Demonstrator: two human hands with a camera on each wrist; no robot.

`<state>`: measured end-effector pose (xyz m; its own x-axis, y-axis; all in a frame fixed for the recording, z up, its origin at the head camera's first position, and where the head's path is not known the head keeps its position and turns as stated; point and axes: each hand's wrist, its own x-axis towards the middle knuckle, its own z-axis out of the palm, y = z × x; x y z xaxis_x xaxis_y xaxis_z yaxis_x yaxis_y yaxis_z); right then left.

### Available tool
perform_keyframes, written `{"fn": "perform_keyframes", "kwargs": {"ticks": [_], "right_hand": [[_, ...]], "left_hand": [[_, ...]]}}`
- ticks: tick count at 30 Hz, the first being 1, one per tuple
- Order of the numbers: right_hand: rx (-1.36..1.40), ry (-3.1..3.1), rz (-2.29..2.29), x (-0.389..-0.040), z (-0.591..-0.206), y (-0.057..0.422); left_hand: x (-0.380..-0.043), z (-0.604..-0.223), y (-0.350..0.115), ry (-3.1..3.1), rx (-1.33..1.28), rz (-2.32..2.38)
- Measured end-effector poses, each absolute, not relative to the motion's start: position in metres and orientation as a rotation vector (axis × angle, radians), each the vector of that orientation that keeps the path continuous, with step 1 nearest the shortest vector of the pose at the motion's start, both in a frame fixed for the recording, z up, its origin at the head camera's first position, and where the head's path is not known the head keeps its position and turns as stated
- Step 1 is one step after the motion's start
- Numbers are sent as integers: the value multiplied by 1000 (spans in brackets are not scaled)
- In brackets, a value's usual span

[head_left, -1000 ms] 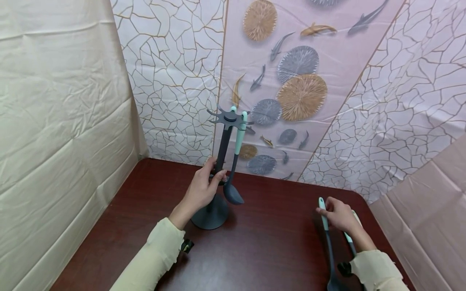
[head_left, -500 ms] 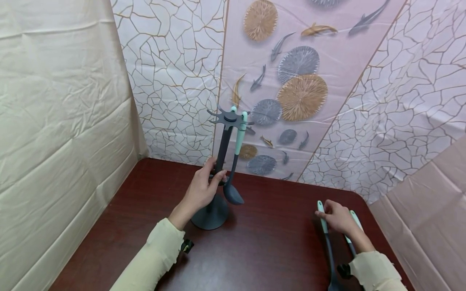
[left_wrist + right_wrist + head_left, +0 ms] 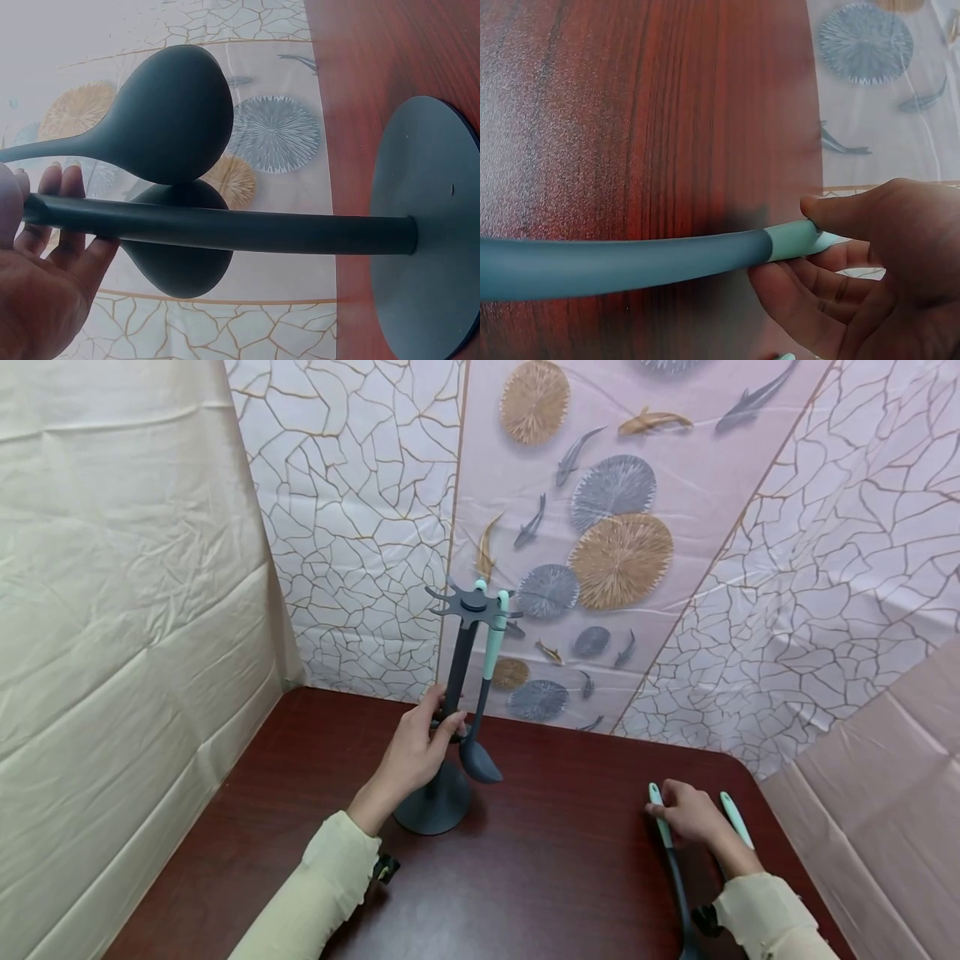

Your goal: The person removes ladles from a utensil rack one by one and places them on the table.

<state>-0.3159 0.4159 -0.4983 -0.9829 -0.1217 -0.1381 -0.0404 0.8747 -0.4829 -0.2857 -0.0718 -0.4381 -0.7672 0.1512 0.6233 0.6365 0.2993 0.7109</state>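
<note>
My left hand grips the post of a dark utensil stand, which stands upright with a round base on the table. From its hooked top hangs a ladle with a mint handle. Behind the post in the left wrist view hangs another utensil with a rounded dark head. At the right, my right hand pinches the mint handle of a long dark kitchen utensil between thumb and fingers; its head is cut off by the frame. A second mint-handled utensil lies beside it, partly hidden by the forearm.
The dark red wooden table lies under both hands. A patterned cloth wall stands behind it, with plain cloth walls at left and right. Several hooks on the stand's top stick outward.
My right hand has shifted slightly left and nearer to me, with the pinched utensil's handle moving along. My left hand and the stand stay put.
</note>
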Motion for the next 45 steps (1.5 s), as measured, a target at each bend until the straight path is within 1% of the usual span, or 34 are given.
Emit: {"fn": "perform_keyframes", "kwargs": {"ticks": [11,26,45], "right_hand": [[-182,2902,-646,-316,-501,417],[-31,2786,-766,-320,-511,417],[51,2723,-820,-320,-505,413]], "left_hand": [[-286,-438,-71,-2143,-699,-1495],[-287,-439,-71,-2153,-691,-1469],[-284,-439,-70,-2155,-667,-1478]]}}
